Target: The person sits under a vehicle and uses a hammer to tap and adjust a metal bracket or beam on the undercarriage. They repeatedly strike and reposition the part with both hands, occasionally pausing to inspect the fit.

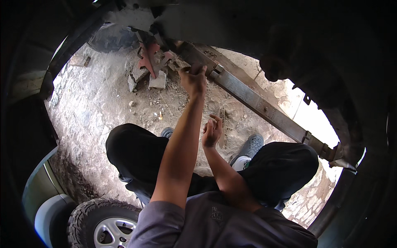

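My left hand (194,82) reaches forward, fingers closed on a dark object I cannot make out, against a long steel bar (248,97) slanting to the lower right under the dark vehicle body. Lower and to the right, my right hand (211,132) is held loosely curled, fingers apart, with nothing visible in it. Beyond my left hand, a red metal stand (147,58) rises among broken concrete blocks (158,80).
Dark bodywork (322,33) arches over me and down both sides. A loose wheel with a knobby tyre (82,219) lies at lower left. A small block (78,60) sits at upper left on the rough, rubble-strewn ground (87,115). My bent knees flank my arms.
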The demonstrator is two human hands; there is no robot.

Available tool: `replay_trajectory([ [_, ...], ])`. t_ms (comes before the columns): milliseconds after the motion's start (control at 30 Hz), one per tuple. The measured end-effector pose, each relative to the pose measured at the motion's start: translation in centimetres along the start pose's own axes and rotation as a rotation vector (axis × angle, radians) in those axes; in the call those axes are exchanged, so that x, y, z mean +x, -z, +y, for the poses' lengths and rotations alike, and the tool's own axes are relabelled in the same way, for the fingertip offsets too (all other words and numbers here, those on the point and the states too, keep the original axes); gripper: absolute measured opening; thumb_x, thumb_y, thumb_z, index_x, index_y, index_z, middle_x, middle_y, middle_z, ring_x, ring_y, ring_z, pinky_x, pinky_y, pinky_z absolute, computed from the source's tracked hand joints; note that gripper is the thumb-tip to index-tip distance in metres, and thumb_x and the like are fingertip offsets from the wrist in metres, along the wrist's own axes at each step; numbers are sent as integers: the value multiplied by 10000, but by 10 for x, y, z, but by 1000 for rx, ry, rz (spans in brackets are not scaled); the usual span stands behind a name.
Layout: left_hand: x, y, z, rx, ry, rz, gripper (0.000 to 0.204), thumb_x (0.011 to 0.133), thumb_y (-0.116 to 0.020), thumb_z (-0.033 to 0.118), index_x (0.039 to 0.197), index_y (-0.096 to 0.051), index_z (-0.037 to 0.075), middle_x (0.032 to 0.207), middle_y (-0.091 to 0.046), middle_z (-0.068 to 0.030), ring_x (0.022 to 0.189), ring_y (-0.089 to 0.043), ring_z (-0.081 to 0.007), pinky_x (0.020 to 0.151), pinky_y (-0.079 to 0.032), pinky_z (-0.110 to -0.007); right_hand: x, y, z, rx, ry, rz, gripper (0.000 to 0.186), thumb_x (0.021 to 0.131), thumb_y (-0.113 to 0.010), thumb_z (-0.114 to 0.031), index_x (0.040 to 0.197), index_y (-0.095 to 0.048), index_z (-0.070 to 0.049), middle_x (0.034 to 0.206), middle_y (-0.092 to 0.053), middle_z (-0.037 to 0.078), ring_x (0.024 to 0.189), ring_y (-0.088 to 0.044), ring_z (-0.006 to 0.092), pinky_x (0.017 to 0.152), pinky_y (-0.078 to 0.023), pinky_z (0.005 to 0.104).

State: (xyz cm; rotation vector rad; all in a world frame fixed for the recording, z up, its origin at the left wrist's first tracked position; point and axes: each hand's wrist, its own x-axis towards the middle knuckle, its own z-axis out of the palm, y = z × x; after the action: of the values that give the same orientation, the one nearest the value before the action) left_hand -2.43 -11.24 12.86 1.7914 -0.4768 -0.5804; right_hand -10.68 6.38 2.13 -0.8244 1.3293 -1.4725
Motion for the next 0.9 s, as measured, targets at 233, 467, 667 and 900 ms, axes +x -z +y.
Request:
replay_trajectory([
  [233,11,-5,11,32,73,-29,683,737,-986,268,1194,-547,13,1170,-716,-248,1043,-729,-385,936,-569,-452,1,2,10,-5,-7,-23,231,1043,-573,-143,1215,-633,-1,615,-539,-1,529,-483,68,512,-398,256],
  [467,-5,-6,6,53,40,13,731,759,-970,260,1253,-493,6,1211,-699,-262,1113,-709,-405,983,-553,-480,7,-1,4,-3,-20,25,237,1042,-584,-150,1207,-629,14,624,-550,5,530,-488,70,510,-396,248],
  [667,-1,-9,19,66,46,-3,727,761,-968,252,1243,-484,4,1189,-697,-270,1095,-711,-419,963,-560,-489,8,0,6,-25,-25,16,223,1045,-578,-155,1190,-634,5,629,-555,7,529,-489,75,506,-395,252],
  [900,-5,-17,9,-1,-3,18,627,797,-942,248,1160,-511,-27,1105,-698,-234,1013,-714,-371,906,-571,-468,15,-1,-6,33,-22,37,215,1054,-560,-150,1193,-636,-4,636,-550,2,547,-495,75,526,-398,251],
])
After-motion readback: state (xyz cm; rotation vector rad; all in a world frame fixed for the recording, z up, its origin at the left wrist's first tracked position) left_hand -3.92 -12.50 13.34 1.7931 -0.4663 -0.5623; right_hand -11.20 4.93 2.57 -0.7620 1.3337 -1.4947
